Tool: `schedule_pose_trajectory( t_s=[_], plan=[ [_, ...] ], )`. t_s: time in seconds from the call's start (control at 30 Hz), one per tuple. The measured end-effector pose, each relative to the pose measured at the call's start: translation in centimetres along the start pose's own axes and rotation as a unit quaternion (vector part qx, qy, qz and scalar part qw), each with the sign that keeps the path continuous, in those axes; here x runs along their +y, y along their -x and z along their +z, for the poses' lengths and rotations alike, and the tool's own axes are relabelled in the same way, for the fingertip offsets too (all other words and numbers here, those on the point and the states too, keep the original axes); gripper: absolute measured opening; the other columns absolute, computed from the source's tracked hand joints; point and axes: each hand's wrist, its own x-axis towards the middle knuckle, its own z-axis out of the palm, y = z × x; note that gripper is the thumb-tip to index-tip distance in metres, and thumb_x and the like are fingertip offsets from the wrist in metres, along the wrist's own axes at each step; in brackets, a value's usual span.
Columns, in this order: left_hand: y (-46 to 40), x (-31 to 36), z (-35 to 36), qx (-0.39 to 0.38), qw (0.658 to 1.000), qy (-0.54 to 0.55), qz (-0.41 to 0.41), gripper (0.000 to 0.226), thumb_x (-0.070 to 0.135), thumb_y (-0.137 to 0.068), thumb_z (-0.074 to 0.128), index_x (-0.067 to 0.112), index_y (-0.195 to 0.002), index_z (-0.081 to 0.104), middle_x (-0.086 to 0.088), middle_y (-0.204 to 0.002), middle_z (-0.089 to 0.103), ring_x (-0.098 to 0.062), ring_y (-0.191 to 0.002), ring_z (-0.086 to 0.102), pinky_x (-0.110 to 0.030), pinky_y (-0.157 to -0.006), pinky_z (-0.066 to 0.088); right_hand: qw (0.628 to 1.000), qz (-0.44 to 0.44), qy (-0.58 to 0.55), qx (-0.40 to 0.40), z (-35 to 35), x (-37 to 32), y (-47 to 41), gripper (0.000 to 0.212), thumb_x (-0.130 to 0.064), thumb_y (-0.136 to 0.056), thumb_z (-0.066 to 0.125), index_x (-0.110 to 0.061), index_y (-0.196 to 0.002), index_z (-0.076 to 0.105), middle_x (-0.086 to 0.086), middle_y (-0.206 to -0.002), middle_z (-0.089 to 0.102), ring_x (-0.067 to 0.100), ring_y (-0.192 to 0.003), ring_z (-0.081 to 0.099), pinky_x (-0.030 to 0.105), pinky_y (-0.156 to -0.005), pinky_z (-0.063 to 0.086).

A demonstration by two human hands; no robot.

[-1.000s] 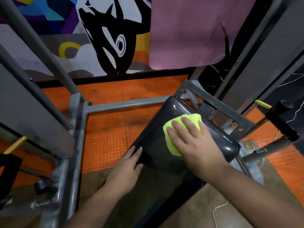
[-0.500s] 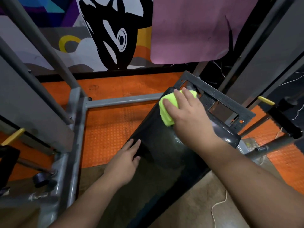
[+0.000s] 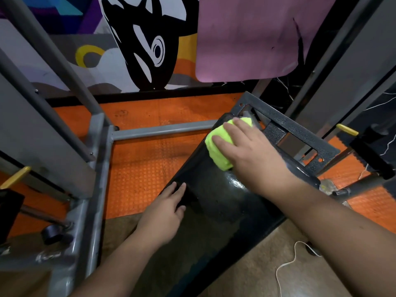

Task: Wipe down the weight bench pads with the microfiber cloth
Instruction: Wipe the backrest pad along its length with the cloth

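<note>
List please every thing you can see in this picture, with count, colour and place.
pad: one, black, glossy, running diagonally through the centre
cloth: one, neon yellow-green, on the pad's far end
bracket: one, dark metal, just beyond the pad's far end
frame: one, grey steel, left and centre
floor mat: orange, studded, under the frame
mural: one, black, white and coloured, back wall
pink mat: one, hanging at top right
cord: one, white, floor at lower right
left hand: flat on the pad's left edge
right hand: pressing the cloth
</note>
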Motion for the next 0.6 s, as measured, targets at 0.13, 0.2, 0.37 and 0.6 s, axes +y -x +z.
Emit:
schedule_pose_trajectory(
  t_s=[0.13,0.2,0.37,0.6],
  plan=[
    [-0.5,-0.3,-0.3,0.0,1.0,-0.002,-0.004,0.06,0.033,-0.102,0.048,0.04,-0.154,0.019,0.012,-0.164,0.009,-0.013,-0.148,0.018,-0.025,-0.114,0.022,0.997,0.065,0.018,-0.028,-0.3,-0.4,-5.1,0.069,-0.009,-0.07,0.074,-0.012,-0.133,0.048,0.028,-0.139,0.046,0.05,-0.134,0.036,0.065,-0.102,0.038],
    [-0.5,-0.4,-0.3,0.001,1.0,-0.003,0.006,0.059,0.032,-0.101,0.049,0.04,-0.153,0.022,0.01,-0.164,0.012,-0.013,-0.148,0.019,-0.024,-0.114,0.023,0.995,0.049,0.046,-0.071,-0.2,-2.3,-6.4,0.077,-0.019,-0.073,0.077,-0.018,-0.141,0.041,0.026,-0.15,0.036,0.047,-0.143,0.023,0.066,-0.111,0.028],
    [-0.2,-0.3,-0.2,-0.006,1.0,0.001,-0.001,0.058,0.032,-0.102,0.048,0.044,-0.152,0.021,0.016,-0.163,0.01,-0.012,-0.148,0.02,-0.024,-0.113,0.022,0.996,-0.045,0.045,-0.055,0.1,-2.4,-2.1,0.058,-0.016,-0.081,0.054,-0.015,-0.138,0.047,0.024,-0.147,0.041,0.045,-0.142,0.026,0.064,-0.113,0.025],
    [-0.2,-0.4,-0.1,-0.003,1.0,0.005,0.009,0.06,0.031,-0.101,0.049,0.042,-0.153,0.021,0.012,-0.164,0.01,-0.014,-0.149,0.019,-0.024,-0.113,0.021,0.993,-0.002,0.069,-0.099,0.4,-5.1,-5.4,0.07,-0.025,-0.083,0.068,-0.02,-0.145,0.036,0.022,-0.156,0.027,0.043,-0.148,0.012,0.064,-0.116,0.016]
  ],
)
